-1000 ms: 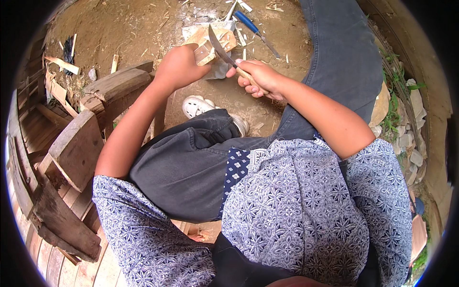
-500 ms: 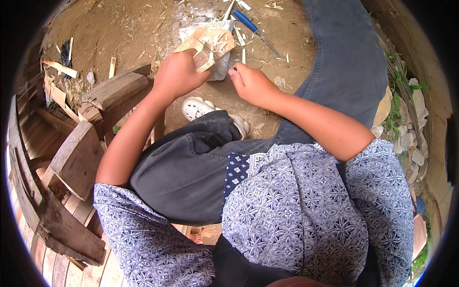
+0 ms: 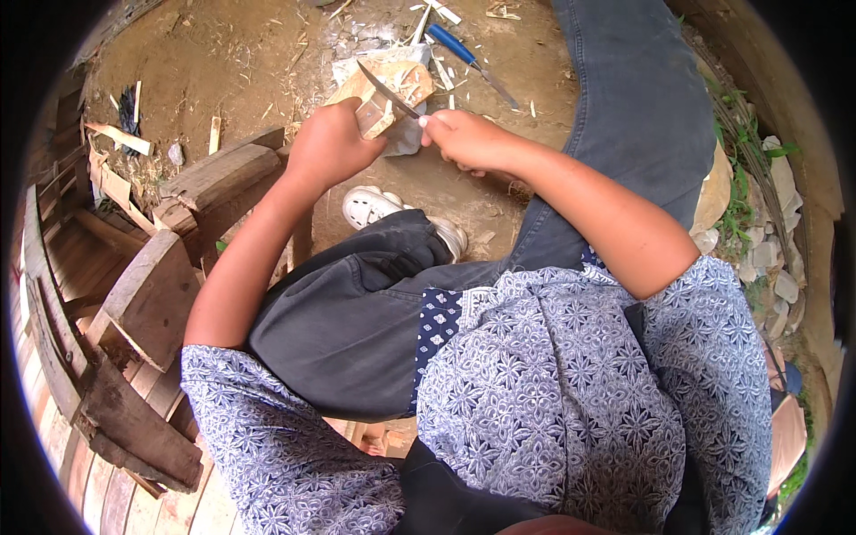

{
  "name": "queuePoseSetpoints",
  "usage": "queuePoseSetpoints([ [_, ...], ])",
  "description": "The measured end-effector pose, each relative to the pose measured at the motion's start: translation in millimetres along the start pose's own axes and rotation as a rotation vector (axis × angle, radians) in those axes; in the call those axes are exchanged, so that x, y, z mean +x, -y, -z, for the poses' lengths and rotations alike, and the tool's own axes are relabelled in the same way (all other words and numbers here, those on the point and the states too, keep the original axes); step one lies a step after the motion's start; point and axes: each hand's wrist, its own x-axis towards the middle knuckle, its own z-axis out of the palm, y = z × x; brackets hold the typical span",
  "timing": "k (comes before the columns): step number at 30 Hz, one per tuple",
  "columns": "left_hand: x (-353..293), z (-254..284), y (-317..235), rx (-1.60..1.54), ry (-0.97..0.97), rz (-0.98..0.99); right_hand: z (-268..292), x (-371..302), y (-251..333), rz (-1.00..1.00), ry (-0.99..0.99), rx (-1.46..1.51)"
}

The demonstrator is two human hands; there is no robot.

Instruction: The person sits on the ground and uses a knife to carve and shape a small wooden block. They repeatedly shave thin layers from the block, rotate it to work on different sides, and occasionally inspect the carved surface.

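Observation:
My left hand (image 3: 334, 147) is closed around a small pale piece of wood (image 3: 382, 121), whose cut end sticks out past the fingers. In my right hand (image 3: 468, 143) is a knife (image 3: 389, 93), its fingers wrapped round a handle they mostly hide. The thin dark blade slants up and left above the wood piece; whether it touches the wood I cannot tell. Just beyond my hands, a light wooden block (image 3: 412, 78) strewn with shavings rests on a pale stone-like base (image 3: 407, 138).
A blue-handled bladed tool (image 3: 473, 61) lies on the dirt beyond my right hand, among wood shavings. At left stand rough weathered timbers (image 3: 147, 294) with wood scraps (image 3: 120, 138) behind them. Stones (image 3: 776, 259) and plants line the right side. My white shoe (image 3: 370, 207) is below my hands.
My right hand has shifted slightly up and left and turned, and the knife blade now shows more clearly, raised over the wood piece. My left hand has hardly moved.

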Motion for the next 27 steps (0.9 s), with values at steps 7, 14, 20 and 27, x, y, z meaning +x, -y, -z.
queuePoseSetpoints([
  [7,1.0,-2.4,7.9,0.040,-0.143,-0.022,2.1,-10.6,1.2,0.085,-0.022,0.257],
  [14,3.2,-61.9,38.3,-0.050,-0.140,-0.303,7.1,-3.8,-1.5,0.033,-0.109,0.334],
  [20,37.2,-27.8,43.0,0.094,-0.201,-0.168,10.0,6.7,-21.3,0.021,-0.175,0.310],
  [27,56.7,-40.0,95.9,0.082,-0.250,-0.180,4.5,4.3,-23.5,-0.009,-0.120,0.152],
])
